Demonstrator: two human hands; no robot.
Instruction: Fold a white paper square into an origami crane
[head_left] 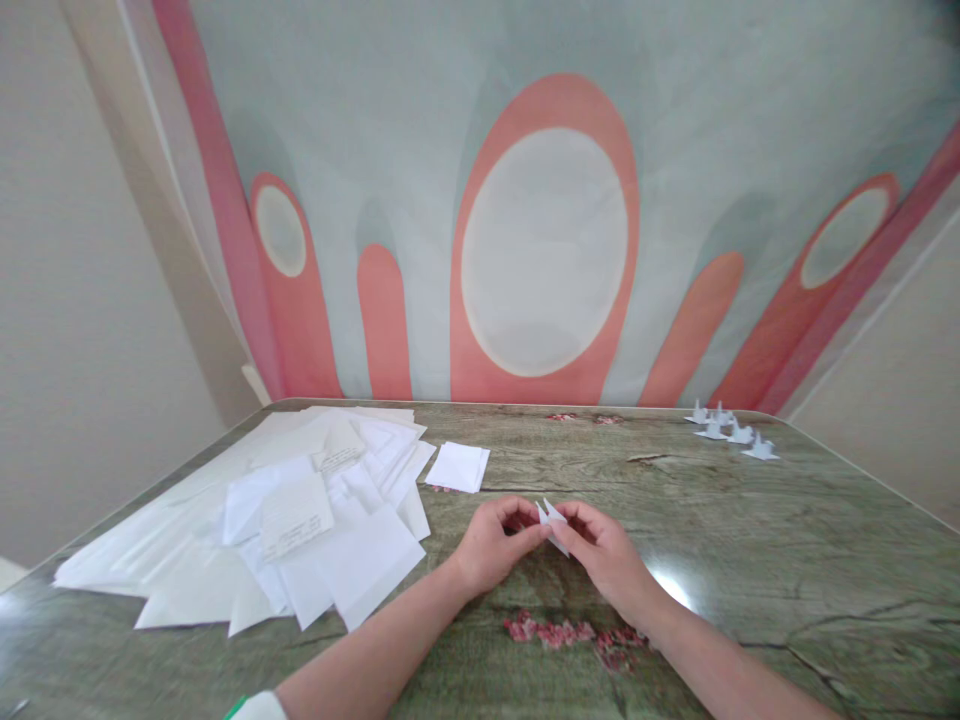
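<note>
Between my two hands is a small folded piece of white paper (556, 540), with two narrow points sticking up at its top. My left hand (499, 540) pinches its left side between thumb and fingers. From the right, my right hand (604, 545) grips the same paper, thumb pressed on its near face. Both hands are close together above the middle of the table, and the fingers partly cover the folded paper. Beyond my left hand lies a small stack of square white paper (457, 467).
A large spread of loose white sheets (375, 565), some with print, covers the table's left side. Several small folded paper cranes (739, 432) stand at the far right. The wood-patterned table (787, 540) meets a wall with a pink and grey backdrop (420, 150).
</note>
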